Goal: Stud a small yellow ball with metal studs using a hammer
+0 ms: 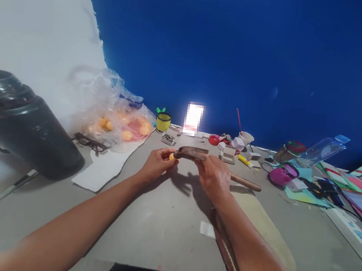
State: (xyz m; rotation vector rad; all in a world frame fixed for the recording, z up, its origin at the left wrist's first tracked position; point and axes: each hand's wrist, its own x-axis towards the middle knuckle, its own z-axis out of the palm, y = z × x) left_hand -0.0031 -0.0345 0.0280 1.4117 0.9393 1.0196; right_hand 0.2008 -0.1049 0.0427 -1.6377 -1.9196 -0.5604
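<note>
My left hand (158, 164) pinches a small orange ball (172, 156) between thumb and fingers, and only part of it shows. My right hand (214, 177) is wrapped round a claw hammer (246, 182) close to its head. The hammer's rusty, two-pronged metal end (192, 152) points left and meets the orange ball, or lies just over it. Its wooden handle sticks out to the right beyond my hand. Beneath my right forearm are a pale yellow cloth (262, 227) and a brown strap (224, 248).
A large dark bottle (33, 130) leans at the left. Behind it lies a clear plastic bag (114, 110) with several orange balls. Along the blue wall stand a yellow cup (163, 122), small open boxes (169, 137) and a white cup (245, 138). A power strip (352, 231) lies right.
</note>
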